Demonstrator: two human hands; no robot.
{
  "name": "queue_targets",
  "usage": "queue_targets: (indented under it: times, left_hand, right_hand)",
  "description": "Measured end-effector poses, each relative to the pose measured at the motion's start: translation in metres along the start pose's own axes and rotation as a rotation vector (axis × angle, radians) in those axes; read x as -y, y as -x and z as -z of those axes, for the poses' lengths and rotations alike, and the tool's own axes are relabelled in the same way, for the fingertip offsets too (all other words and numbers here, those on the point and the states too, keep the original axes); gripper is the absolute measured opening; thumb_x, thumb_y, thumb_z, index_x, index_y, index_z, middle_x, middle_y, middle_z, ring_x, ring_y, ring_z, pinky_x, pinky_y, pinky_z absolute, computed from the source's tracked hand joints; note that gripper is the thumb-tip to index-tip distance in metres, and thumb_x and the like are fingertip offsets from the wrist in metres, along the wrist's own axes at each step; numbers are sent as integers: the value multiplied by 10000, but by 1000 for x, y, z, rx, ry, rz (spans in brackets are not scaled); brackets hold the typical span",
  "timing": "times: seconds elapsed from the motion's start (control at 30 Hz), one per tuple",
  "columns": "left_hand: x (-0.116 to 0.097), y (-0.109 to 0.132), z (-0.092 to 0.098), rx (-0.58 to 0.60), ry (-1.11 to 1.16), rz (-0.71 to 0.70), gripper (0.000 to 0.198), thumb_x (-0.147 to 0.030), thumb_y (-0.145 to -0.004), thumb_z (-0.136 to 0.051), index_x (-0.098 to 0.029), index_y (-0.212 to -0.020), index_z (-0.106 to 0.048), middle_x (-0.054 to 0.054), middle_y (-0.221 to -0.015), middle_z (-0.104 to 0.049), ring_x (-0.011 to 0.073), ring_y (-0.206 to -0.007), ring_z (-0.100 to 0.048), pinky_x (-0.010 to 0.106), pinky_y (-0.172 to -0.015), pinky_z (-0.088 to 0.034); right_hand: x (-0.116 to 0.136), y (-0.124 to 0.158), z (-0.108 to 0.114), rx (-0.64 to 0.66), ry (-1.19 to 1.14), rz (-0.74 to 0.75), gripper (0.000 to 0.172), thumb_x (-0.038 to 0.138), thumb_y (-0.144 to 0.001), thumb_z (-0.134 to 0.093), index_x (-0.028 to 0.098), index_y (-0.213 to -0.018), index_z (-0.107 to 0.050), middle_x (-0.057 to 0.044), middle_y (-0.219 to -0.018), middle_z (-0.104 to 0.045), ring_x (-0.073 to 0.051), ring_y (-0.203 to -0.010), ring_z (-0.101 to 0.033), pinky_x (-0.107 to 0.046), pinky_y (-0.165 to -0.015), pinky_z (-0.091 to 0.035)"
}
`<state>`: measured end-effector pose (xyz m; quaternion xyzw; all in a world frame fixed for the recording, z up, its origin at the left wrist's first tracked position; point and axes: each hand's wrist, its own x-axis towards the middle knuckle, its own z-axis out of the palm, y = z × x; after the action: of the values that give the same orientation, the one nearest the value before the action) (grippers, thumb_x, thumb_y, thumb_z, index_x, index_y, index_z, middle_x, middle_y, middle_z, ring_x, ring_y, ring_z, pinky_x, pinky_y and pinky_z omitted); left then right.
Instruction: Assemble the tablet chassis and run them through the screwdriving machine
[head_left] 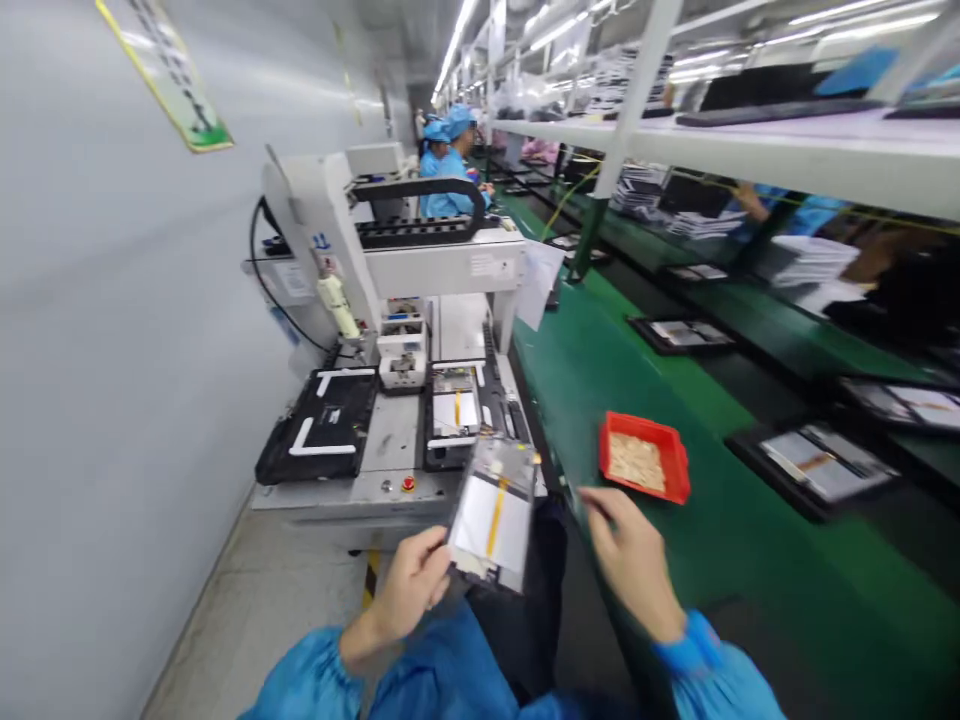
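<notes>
My left hand (409, 582) grips the lower left edge of an opened tablet (474, 512), thumb on top. The tablet is tilted, with its white battery area, an orange ribbon strip and circuit parts facing up. My right hand (631, 562) is apart from the tablet, thumb and index finger pinched together; whatever may be between them is too small to make out. Just beyond it, a red tray (682, 472) holds many small beige pieces (636, 461) on the green bench (562, 370).
A white gantry machine (442, 265) stands ahead, with a black fixture (334, 425) at left and another opened tablet (454, 410) in its right fixture. More tablets in black trays (814, 465) line the belt at right. Co-workers in blue (450, 165) are farther back.
</notes>
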<state>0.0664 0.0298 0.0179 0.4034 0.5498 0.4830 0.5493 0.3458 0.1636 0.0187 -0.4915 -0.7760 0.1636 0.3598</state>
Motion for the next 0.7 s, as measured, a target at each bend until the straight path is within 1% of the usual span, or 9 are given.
queue_targets:
  times: [0.07,0.1,0.2,0.27,0.33,0.4,0.5,0.6,0.7]
  left_hand:
    - [8,11,39,-186,-9,-22,412,-561,-882,-556,-190,-739,-450,-90,-590,-356,32,-393,-330,169,-379,-229]
    - [11,15,55,-270,-13,-32,412,-557,-882,-564,-188,-735,-454,-86,-586,-366,34,-403,-337,168,-391,-241]
    - [21,24,86,-460,4,-43,398,-547,-869,-594,-180,-749,-499,-76,-574,-402,44,-425,-352,168,-414,-260]
    - [25,26,97,-540,50,-37,386,-548,-855,-613,-173,-791,-548,-70,-574,-434,48,-425,-349,171,-415,-264]
    - [29,27,103,-585,102,-26,381,-549,-853,-619,-171,-829,-572,-69,-567,-449,53,-424,-347,173,-417,-273]
    - [33,25,107,-593,128,-19,372,-542,-866,-611,-172,-851,-576,-72,-543,-445,60,-424,-352,176,-424,-285]
    - [35,15,109,-569,158,-27,351,-522,-880,-603,-172,-860,-577,-66,-531,-457,67,-429,-363,184,-433,-299]
    - [31,-7,109,-518,162,-55,335,-500,-880,-607,-167,-857,-585,-55,-560,-479,62,-435,-362,186,-430,-293]
    - [21,-46,106,-446,140,-103,348,-509,-871,-603,-173,-791,-556,-74,-527,-431,57,-411,-351,183,-413,-275]
  right_hand:
    - [34,-65,-67,142,-3,118,280,202,-919,-445,192,-1088,-668,-93,-1068,-679,-225,-1022,-622,-347,-915,-488]
    - [51,-94,-100,190,52,130,291,175,-899,-464,184,-1107,-667,-104,-1086,-670,-231,-1052,-604,-345,-931,-474]
    - [95,-162,-185,241,155,109,348,179,-860,-546,164,-1194,-643,-139,-1182,-632,-265,-1095,-566,-375,-965,-434]
    - [113,-191,-224,231,168,91,384,196,-832,-596,135,-1210,-627,-176,-1241,-596,-300,-1147,-526,-430,-1019,-380]
    - [122,-207,-250,210,177,56,408,176,-794,-624,99,-1195,-619,-217,-1287,-560,-336,-1221,-468,-489,-1076,-300]
    - [125,-216,-263,186,170,15,433,125,-743,-633,81,-1174,-616,-240,-1341,-520,-356,-1290,-404,-525,-1112,-225]
    - [124,-227,-264,156,114,-44,481,101,-696,-629,103,-1177,-616,-223,-1417,-473,-354,-1322,-386,-521,-1125,-214]
    - [107,-244,-240,129,-5,-128,439,197,-732,-624,136,-1167,-639,-193,-1371,-535,-332,-1246,-489,-466,-1074,-335]
    - [71,-260,-200,95,-184,-232,339,305,-788,-573,167,-1071,-698,-133,-1182,-673,-285,-1134,-593,-390,-1004,-430]
